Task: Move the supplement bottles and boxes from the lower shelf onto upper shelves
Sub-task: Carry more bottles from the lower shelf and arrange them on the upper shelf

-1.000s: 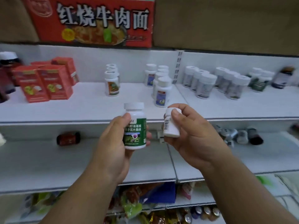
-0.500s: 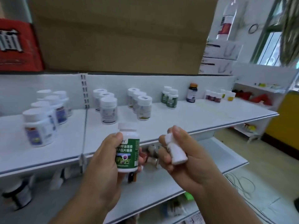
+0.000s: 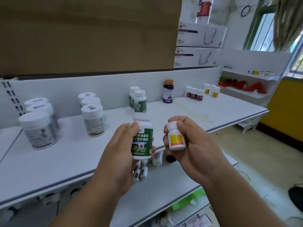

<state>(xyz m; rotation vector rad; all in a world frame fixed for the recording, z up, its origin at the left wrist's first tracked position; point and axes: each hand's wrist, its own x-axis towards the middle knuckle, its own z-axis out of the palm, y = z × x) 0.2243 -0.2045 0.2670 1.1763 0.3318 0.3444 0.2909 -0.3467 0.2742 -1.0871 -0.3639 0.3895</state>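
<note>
Head view: your left hand (image 3: 118,154) is wrapped around a white-capped plastic bottle with a green label (image 3: 142,140), thumb across the front and fingers curled behind. It is upright, held in the air in front of the white upper shelf (image 3: 213,112) edge. Your right hand (image 3: 193,145) grips a small white plastic bottle with a yellow-orange label (image 3: 175,138), index finger hooked over its cap, bottle roughly upright, just beside the green one but apart from it.

Both bottles are off the white lower shelf (image 3: 164,194), not yet set down, so I judge this the carry-and-place step. On the upper shelf, matching stock stands already: a pair of green-label bottles (image 3: 139,100) near the middle back and a trio of small yellow-label bottles (image 3: 212,90) far right at the back. Also there: wide white-lidded jars (image 3: 92,118), a dark bottle with an orange cap (image 3: 168,91), and small brown-label bottles (image 3: 194,94).

Next move likely calls for reaching forward over the shelf edge, setting the green one upright by its pair and taking the small one further right to the yellow group. Keep both clear of standing bottles.

More small bottles (image 3: 157,158) lie tipped on the lower shelf below your hands, partly hidden, still to be moved.
</note>
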